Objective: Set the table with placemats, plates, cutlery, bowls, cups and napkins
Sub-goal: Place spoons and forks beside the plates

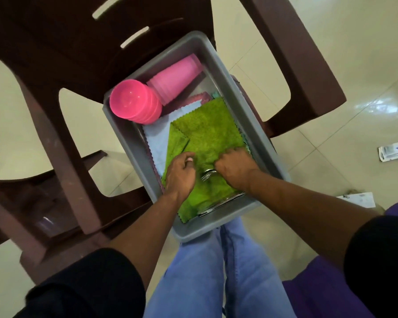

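- Jeans (207,271) and black sleeves (83,285) fill the near edge; the person stands over a grey bin (260,143).
- Bin sits on a brown plastic chair (62,134); its near end overhangs the seat above the person's legs.
- Left hand (179,175) reaches into the near half of the bin, fingers curled down onto a green cloth (207,131). Thumb tip shows; whether it pinches the cloth or only presses on it cannot be told.
- Right hand (236,167) lies just beside the left, fingers bent into the same cloth, bunching it. Grip appears to grasp the fabric.
- Metal cutlery (208,175) shows between the two hands, partly wrapped by the cloth. More metal shows at the bin's near wall (218,204); piece types cannot be told.
- White cloth (157,143) with a zigzag edge lies under the green one, to its left.
- Pink bowls (133,102), stacked, lie tilted on their side in the far left corner.
- Pink cups (177,80), nested, lie on their side touching the bowls, against the far wall.
- Tiled floor (331,53) surrounds the chair; papers (395,152) lie on it at right.
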`<state>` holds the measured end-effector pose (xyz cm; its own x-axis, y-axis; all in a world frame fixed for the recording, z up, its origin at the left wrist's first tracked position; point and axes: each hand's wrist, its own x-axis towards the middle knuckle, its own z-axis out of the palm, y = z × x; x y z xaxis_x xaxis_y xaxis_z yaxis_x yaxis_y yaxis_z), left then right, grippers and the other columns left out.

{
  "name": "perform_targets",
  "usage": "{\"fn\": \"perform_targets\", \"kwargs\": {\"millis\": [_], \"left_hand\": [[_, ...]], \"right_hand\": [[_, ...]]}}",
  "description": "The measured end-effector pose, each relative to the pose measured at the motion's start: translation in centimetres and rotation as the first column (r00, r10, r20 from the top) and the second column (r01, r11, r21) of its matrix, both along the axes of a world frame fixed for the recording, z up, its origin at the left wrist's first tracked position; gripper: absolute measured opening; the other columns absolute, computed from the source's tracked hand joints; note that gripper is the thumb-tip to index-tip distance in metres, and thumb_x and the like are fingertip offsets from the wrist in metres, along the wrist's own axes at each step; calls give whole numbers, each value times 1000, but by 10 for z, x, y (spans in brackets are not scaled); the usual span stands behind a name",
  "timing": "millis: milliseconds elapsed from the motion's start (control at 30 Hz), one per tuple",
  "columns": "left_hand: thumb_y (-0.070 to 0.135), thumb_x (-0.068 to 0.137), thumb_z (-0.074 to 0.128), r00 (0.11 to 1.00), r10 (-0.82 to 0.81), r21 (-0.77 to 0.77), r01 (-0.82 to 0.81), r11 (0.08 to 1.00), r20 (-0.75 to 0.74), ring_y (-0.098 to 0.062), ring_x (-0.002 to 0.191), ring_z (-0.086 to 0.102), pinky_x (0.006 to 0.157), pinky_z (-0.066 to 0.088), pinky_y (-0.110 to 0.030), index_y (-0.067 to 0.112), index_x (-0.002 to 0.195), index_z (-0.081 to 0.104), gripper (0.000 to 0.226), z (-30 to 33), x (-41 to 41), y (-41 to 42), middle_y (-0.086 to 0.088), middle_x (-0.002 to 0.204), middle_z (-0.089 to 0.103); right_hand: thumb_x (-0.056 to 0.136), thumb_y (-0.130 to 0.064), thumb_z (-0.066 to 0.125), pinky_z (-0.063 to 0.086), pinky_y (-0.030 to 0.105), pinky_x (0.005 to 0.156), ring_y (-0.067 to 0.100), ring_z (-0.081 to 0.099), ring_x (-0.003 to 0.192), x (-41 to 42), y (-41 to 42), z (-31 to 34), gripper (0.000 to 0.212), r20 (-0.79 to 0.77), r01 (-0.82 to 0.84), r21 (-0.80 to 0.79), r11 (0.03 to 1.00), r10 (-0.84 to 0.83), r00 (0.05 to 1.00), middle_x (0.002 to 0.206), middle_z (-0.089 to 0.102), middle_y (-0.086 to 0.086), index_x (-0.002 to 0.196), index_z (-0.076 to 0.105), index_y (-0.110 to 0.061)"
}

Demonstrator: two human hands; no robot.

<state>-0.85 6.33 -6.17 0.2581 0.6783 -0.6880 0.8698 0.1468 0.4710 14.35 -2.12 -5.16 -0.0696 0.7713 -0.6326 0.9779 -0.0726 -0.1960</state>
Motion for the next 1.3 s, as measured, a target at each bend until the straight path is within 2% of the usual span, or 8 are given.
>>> {"fn": "perform_targets", "kwargs": {"millis": [200,333,533,700,833,1000,1200,1300], "left_hand": [[25,106,49,986,165,-22,-165,986,-15,-18,110,64,101,48,-35,29,123,70,27,2,-7,-1,7,112,70],[26,109,47,897,441,-135,-434,891,28,-34,115,65,104,51,-48,13,124,68,29,17,9,2,-11,120,71],[48,109,38,709,671,-647,-410,643,218,-15,71,64,71,54,-32,13,97,64,45,86,58,-12,0,77,70],[12,110,37,736,521,-659,-136,740,432,-19,79,73,62,60,-33,2,117,64,30,155,116,-26,-11,97,74],[9,108,41,780,363,-635,57,771,510,-23,81,71,67,58,-38,2,118,65,27,203,154,-40,-14,100,73],[11,103,53,781,264,-642,218,735,566,-24,75,72,59,60,-33,-1,116,66,23,248,198,-67,-21,101,70],[18,99,57,789,57,-648,458,608,611,-45,112,66,97,54,-58,-4,120,67,32,279,232,-144,-29,123,68],[20,106,53,765,-91,-609,572,549,637,-43,114,68,93,59,-55,-4,125,67,34,288,240,-192,-26,121,71]], "right_hand": [[94,-19,61,53,37,82,30,68,95,6,1,9,11,-51,132,-47,990,-135,990,98,72,8,97,72,-16],[87,-19,68,56,35,77,30,70,89,15,3,24,13,-179,468,-40,883,-468,866,94,74,6,97,77,-19],[78,-26,88,58,26,67,0,65,66,20,2,71,11,-535,922,-296,249,-843,56,72,76,-7,72,78,-28],[84,-13,83,63,54,79,26,75,93,44,-20,141,12,-621,910,-411,-50,-716,-320,105,77,1,94,82,-7],[85,-10,81,63,37,68,25,75,80,73,-52,195,13,-644,898,-402,-177,-642,-415,90,77,2,98,81,-9],[86,0,78,60,59,86,41,74,98,91,-101,253,12,-693,852,-387,-352,-499,-521,99,76,21,98,75,-1],[84,-5,81,64,50,80,32,76,90,92,-194,297,11,-716,727,-282,-626,-367,-594,93,78,13,95,78,-2],[84,-9,82,65,41,76,28,77,87,82,-245,310,13,-726,644,-234,-728,-310,-614,91,79,10,97,79,-6]]}}
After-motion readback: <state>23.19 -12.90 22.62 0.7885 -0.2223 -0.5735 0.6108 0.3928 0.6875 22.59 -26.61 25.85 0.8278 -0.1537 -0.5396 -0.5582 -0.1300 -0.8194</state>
